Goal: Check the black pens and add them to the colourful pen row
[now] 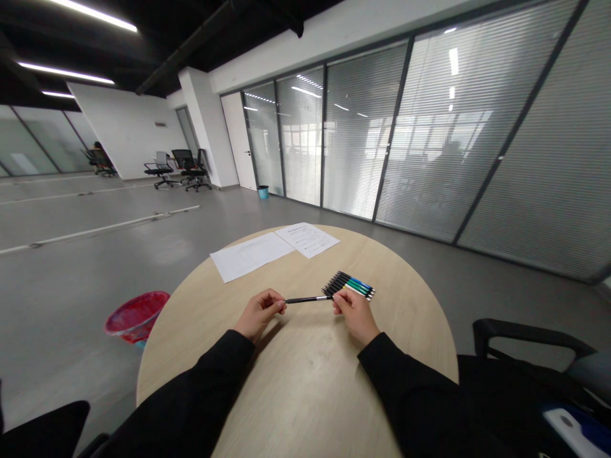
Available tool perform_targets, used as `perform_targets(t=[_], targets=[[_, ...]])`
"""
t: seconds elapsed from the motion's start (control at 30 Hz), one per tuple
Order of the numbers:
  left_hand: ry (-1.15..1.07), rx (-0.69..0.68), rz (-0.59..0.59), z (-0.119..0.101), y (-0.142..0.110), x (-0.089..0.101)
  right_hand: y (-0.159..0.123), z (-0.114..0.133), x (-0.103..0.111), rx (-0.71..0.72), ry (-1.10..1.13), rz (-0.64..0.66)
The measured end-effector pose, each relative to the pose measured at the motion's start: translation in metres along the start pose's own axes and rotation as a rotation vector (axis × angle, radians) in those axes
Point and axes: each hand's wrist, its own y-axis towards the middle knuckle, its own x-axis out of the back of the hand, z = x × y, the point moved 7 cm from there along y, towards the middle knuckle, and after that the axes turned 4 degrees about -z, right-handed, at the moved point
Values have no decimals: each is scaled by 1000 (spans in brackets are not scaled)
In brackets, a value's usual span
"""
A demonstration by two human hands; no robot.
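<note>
A slim black pen (308, 299) with a pale band near its right end is held level above the round table. My left hand (261, 313) pinches its left end between thumb and fingers. The other end sits in the pinch of my right hand (354, 313). Just behind my right hand, a row of several pens (351, 283) lies side by side on the wood, with black, blue, green and white barrels. My right hand covers part of that row.
Two printed sheets, a left paper (252, 256) and a right paper (310, 240), lie on the far part of the round wooden table (305, 394). A lined red bin (136, 315) stands on the floor at left. A black chair (525, 337) is at right.
</note>
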Motion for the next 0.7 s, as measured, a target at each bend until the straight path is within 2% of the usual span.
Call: perform_targets(t=[0.7], targets=[[14, -8, -4, 0, 0, 0, -2, 7, 1, 52, -86, 1]])
